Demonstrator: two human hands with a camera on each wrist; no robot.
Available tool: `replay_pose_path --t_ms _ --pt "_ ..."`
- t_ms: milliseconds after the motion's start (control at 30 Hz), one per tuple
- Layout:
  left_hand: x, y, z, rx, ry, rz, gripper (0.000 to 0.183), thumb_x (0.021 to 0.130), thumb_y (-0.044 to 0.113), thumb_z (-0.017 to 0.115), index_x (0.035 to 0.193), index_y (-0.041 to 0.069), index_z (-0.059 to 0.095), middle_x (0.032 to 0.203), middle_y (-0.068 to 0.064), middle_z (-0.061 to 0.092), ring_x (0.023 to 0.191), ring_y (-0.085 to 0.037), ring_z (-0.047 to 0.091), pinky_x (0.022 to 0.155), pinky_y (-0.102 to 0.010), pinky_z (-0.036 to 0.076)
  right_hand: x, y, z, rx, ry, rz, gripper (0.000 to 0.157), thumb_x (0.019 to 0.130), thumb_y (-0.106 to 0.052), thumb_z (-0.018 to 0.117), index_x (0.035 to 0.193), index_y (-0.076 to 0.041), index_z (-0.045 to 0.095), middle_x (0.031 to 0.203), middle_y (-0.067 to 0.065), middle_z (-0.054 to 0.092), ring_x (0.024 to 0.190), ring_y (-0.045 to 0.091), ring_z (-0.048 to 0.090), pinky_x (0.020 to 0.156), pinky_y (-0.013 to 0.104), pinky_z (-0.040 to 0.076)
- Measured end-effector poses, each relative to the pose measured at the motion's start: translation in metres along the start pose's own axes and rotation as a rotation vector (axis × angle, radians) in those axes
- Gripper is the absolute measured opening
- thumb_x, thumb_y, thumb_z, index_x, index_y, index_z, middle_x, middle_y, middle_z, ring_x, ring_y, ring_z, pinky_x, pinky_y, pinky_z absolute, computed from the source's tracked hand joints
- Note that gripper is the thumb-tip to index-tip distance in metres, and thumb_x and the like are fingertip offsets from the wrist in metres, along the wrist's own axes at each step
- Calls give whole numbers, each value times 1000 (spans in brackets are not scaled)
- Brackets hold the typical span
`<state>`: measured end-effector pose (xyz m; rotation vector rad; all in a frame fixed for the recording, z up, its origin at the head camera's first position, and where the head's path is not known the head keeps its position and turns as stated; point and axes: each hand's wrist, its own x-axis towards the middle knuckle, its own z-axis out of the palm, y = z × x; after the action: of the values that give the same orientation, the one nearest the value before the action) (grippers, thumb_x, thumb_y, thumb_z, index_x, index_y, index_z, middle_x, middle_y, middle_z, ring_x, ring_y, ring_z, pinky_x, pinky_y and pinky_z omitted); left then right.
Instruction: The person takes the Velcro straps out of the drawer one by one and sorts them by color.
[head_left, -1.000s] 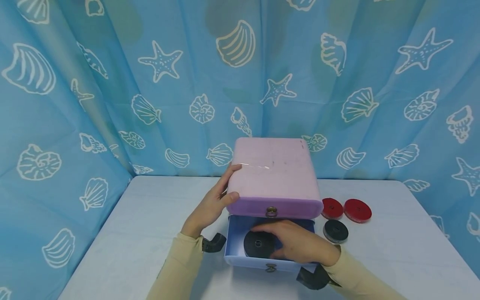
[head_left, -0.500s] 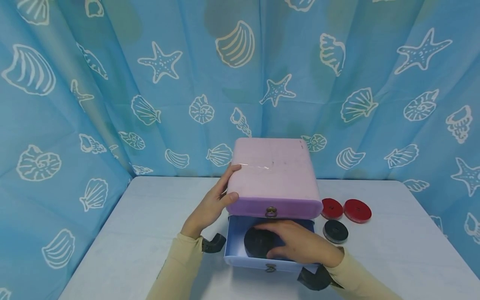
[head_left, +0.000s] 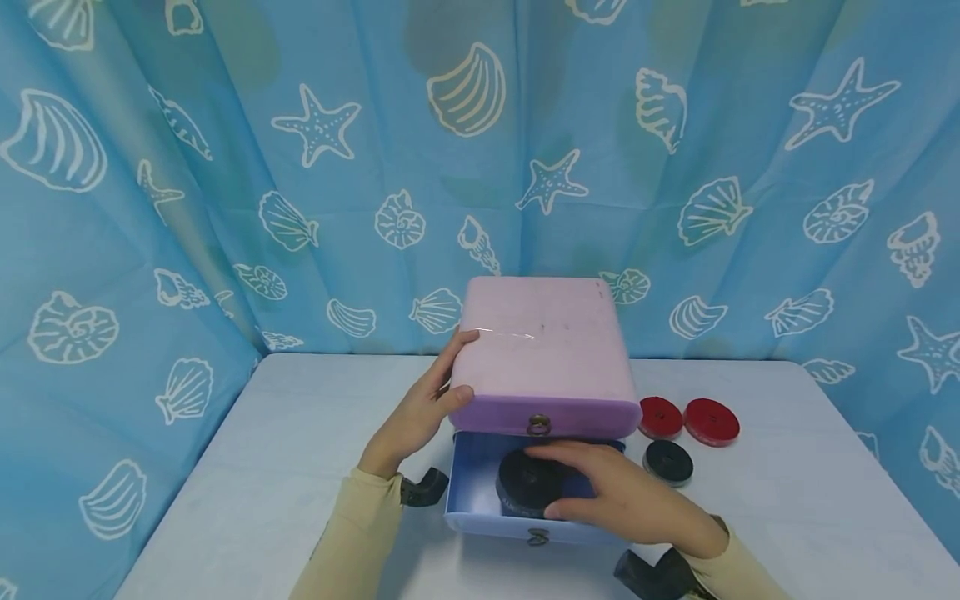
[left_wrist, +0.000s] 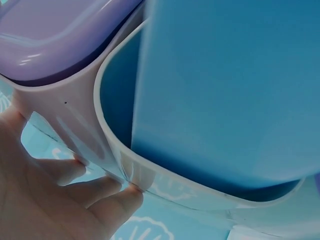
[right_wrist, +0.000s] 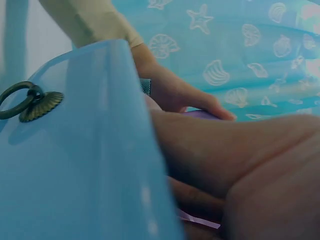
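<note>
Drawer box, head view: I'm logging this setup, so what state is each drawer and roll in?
Upper purple drawer: closed
Lower blue drawer: pulled open
Black roll inside: face up, right hand at its edge
Inner red roll: flat
Outer red roll: flat
Loose black roll: flat

Left hand (left_wrist: 52, 200) against a pinkish casing (left_wrist: 67, 115)

The fingers are spread, their tips touching the casing's outer side. A glossy purple drawer (left_wrist: 60, 37) sits in one opening, at upper left. Beside it a blue drawer (left_wrist: 225, 95) juts from the other opening — its broad flat face fills most of the right side. Below the casing lies blue cloth (left_wrist: 190, 220) — a white shell outline shows on it.
</note>
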<state>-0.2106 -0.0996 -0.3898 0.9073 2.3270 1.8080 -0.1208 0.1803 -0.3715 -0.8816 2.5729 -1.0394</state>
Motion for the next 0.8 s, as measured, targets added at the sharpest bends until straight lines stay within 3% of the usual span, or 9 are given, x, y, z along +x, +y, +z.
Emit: replay_pose_path --t_ms 233,533,800 --pt "-2 1 -3 12 16 -1 69 98 55 55 158 37 27 168 5 9 152 -28 16 115 -63 22 -11 -2 -4 -8 75 -33 60 94 -50 66 145 -22 54 144 4 55 130 32 53 101 59 45" --pt "-1 -3 0 7 -3 7 67 99 50 56 158 37 27 168 6 8 153 -27 15 116 -61 22 -36 10 -10 40 110 34 58 95 -41 69 148 -26 50 147 4 52 129 29 52 98 43 52" --pt "0 -3 1 1 4 -3 71 97 55 56 158 36 26 168 5 7 152 -31 17 114 -62 24 -57 20 -21 210 48 231 66 93 -34 72 152 -21 44 154 20 39 128 47 46 82 57 56"
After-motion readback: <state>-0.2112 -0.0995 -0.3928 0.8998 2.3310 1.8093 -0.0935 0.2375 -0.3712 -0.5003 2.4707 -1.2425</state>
